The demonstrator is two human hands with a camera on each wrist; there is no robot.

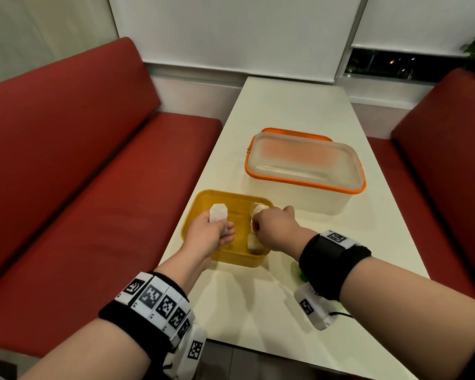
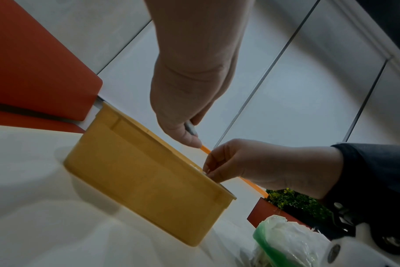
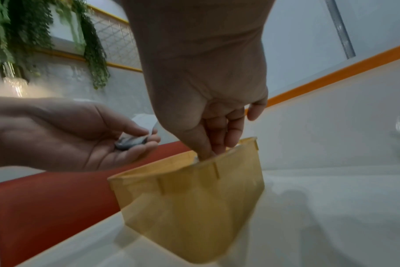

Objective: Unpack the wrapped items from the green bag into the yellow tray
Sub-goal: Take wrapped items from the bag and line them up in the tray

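Observation:
The yellow tray (image 1: 203,197) sits on the white table near its left edge. My left hand (image 1: 207,237) hovers over the tray's left half and grips a white wrapped item (image 1: 218,215), which shows grey in the right wrist view (image 3: 131,140). My right hand (image 1: 276,227) reaches into the tray's right side, its fingertips pinching a wrapped item (image 1: 259,209) against the right wall. Another wrapped item (image 1: 254,244) lies in the near right corner. The green bag (image 2: 283,240) lies crumpled on the table under my right wrist, mostly hidden in the head view.
A clear storage box with an orange rim (image 1: 305,165) stands just behind and to the right of the tray. Red benches (image 1: 93,174) flank the table on both sides. A potted plant (image 2: 297,202) sits beyond the bag.

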